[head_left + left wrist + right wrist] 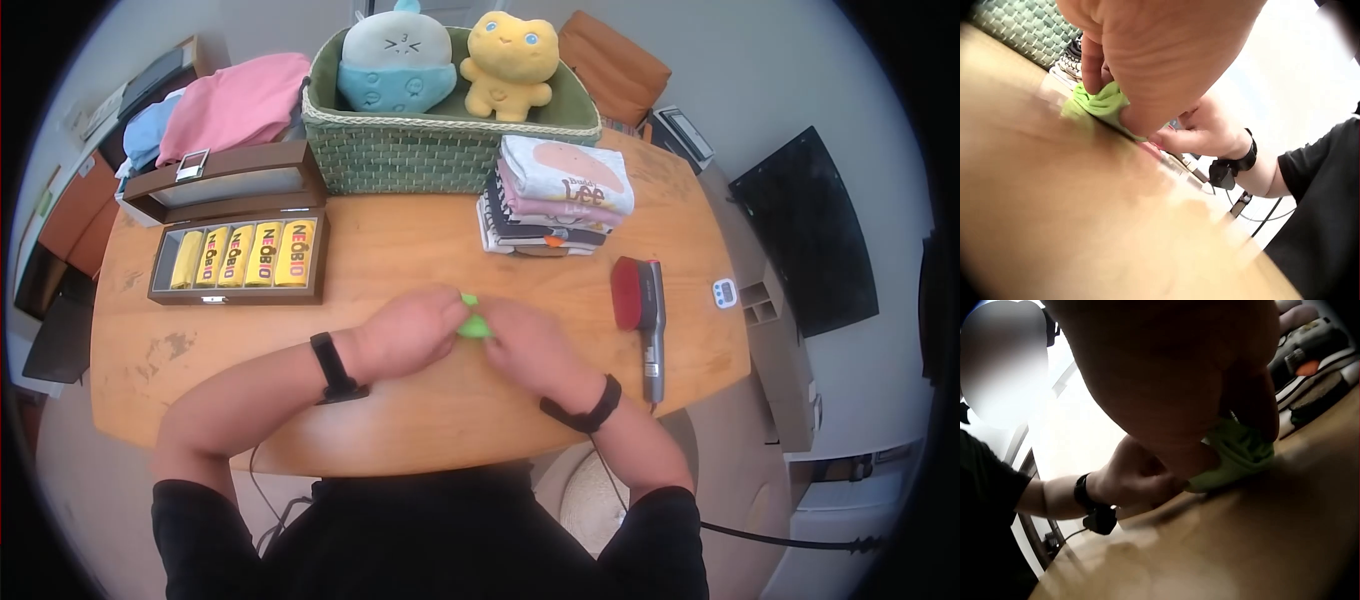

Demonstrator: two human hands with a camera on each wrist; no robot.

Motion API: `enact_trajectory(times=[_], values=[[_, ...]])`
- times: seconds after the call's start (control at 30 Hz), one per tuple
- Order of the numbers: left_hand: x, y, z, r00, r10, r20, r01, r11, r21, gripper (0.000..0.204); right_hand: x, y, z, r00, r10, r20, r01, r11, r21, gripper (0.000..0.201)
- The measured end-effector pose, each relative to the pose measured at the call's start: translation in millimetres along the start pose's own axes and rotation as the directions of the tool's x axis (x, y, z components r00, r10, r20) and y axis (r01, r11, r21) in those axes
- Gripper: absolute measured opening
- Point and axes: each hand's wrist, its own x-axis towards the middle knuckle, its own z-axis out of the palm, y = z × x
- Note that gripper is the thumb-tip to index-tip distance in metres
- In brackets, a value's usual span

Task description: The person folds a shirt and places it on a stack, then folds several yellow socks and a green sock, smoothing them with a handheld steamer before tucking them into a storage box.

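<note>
A small bright green cloth (475, 327) is between the two hands near the middle of the table. My left hand (412, 330) pinches its left side and my right hand (535, 350) its right side. In the left wrist view the cloth (1105, 101) looks bunched and folded, with the left hand's (1172, 56) fingers and thumb around it. The right wrist view shows the cloth (1235, 456) low over the wooden surface, gripped by the right hand (1179, 381). Much of it is hidden behind the fingers.
A brown box (315, 255) with a lid holds several yellow rolls at the left. Behind stands a green woven basket (400, 157) with two plush toys. Folded shirts (560, 195) are stacked in front of it. A red and grey brush-like device (652, 320) and a small timer (724, 293) lie right.
</note>
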Motion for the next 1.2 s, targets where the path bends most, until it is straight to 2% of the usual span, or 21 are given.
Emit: enact_trajectory(times=[0.03, 0.07, 0.1, 0.17, 0.2, 0.23, 0.33, 0.37, 0.47, 0.57, 0.63, 0.7, 0.77, 0.83, 0.9, 1.0, 1.03, 1.07, 1.1, 1.13, 1.2], values=[[-0.4, 1.4, -2.5, 0.989, -0.082, -0.126, 0.07, 0.993, -0.098, 0.021, 3.5, 0.6, -5.7, 0.983, 0.153, 0.102, -0.172, 0.964, 0.201, 0.046], [-1.1, 2.7, -5.7, 0.955, -0.174, -0.241, 0.126, 0.971, -0.203, 0.023, 4.5, 3.0, -5.3, 0.983, 0.153, 0.1, -0.17, 0.965, 0.2, 0.046], [-1.7, 4.4, -11.5, 0.955, -0.173, -0.243, 0.125, 0.972, -0.2, 0.023, 5.9, 5.5, -4.0, 0.987, 0.155, 0.035, -0.158, 0.936, 0.315, 0.042], [-3.6, 6.5, -22.5, 0.904, -0.425, -0.05, 0.346, 0.796, -0.497, 0.027, 7.6, 8.5, -1.9, 0.986, 0.165, -0.031, -0.136, 0.894, 0.427, 0.039], [-5.1, 5.0, -22.0, 0.904, -0.425, -0.049, 0.347, 0.797, -0.495, 0.027, 9.5, 7.4, -0.9, 0.967, 0.246, 0.066, -0.242, 0.805, 0.541, 0.036], [-7.0, 2.4, -20.0, 0.875, -0.485, 0.015, 0.393, 0.69, -0.608, 0.026, 11.1, 6.0, 0.3, 0.935, 0.309, 0.173, -0.346, 0.692, 0.634, 0.034], [-15.1, -9.7, -12.5, 0.837, -0.532, 0.132, 0.421, 0.47, -0.776, 0.025, 16.3, 9.9, 16.8, 0.927, 0.296, 0.23, -0.355, 0.5, 0.79, 0.031], [-17.9, -13.5, -9.9, 0.833, -0.525, 0.177, 0.406, 0.361, -0.839, 0.026, 17.0, 12.8, 18.9, 0.929, 0.293, 0.227, -0.351, 0.5, 0.792, 0.031], [-22.5, -0.5, -29.9, 0.825, -0.505, 0.254, 0.47, 0.362, -0.805, 0.027, 24.8, 10.8, 15.9, 0.941, 0.189, 0.282, -0.338, 0.435, 0.835, 0.03], [-31.3, -3.3, -26.4, 0.841, -0.501, 0.204, 0.461, 0.466, -0.756, 0.034, 33.8, 7.3, 21.8, 0.942, 0.139, 0.306, -0.337, 0.394, 0.855, 0.032], [-36.5, 0.4, -31.8, 0.819, -0.54, 0.191, 0.468, 0.438, -0.768, 0.034, 39.2, 1.5, 22.8, 0.928, 0.152, 0.339, -0.371, 0.32, 0.872, 0.033], [-44.1, 5.8, -38.0, 0.781, -0.603, 0.163, 0.479, 0.411, -0.775, 0.035, 40.2, -8.7, 24.9, 0.936, 0.196, 0.291, -0.34, 0.305, 0.889, 0.034], [-55.6, 16.2, -44.1, 0.798, -0.602, 0.02, 0.443, 0.564, -0.696, 0.035, 43.5, -21.5, 24.8, 0.944, 0.231, 0.233, -0.292, 0.266, 0.918, 0.036], [-66.9, 25.2, -55.3, 0.775, -0.626, 0.08, 0.476, 0.496, -0.726, 0.036, 44.7, -31.8, 18.7, 0.959, 0.169, 0.229, -0.264, 0.229, 0.937, 0.037], [-79.8, 35.7, -68.7, 0.768, -0.624, 0.143, 0.49, 0.429, -0.759, 0.038, 47.9, -42.0, 11.4, 0.958, 0.123, 0.261, -0.288, 0.388, 0.876, 0.036], [-96.7, 47.1, -78.9, 0.726, -0.644, 0.241, 0.627, 0.477, -0.616, 0.041, 56.6, -65.6, 5.1, 0.967, 0.071, 0.245, -0.252, 0.411, 0.876, 0.035], [-108.8, 44.1, -75.3, 0.741, -0.666, 0.085, 0.527, 0.499, -0.687, 0.038, 58.9, -69.3, 5.2, 0.969, 0.056, 0.24, -0.241, 0.407, 0.881, 0.035], [-121.6, 39.4, -74.4, 0.731, -0.678, -0.073, 0.418, 0.529, -0.739, 0.036, 61.4, -72.7, 6.3, 0.991, 0.05, 0.122, -0.13, 0.512, 0.849, 0.036], [-134.3, 31.9, -79.1, 0.65, -0.747, -0.139, 0.395, 0.488, -0.779, 0.034, 62.4, -76.4, 7.5, 0.999, 0.034, 0.003, -0.023, 0.607, 0.795, 0.037], [-149.1, 22.2, -88.3, 0.558, -0.806, -0.196, 0.364, 0.45, -0.816, 0.033, 60.3, -77.6, 6.8, 1.0, 0.028, -0.001, -0.016, 0.598, 0.801, 0.037], [-188.5, -5.5, -123.1, 0.366, -0.848, -0.383, 0.488, 0.525, -0.697, 0.033, 51.9, -73.5, 3.3, 0.995, -0.072, 0.071, 0.0, 0.705, 0.709, 0.031]])
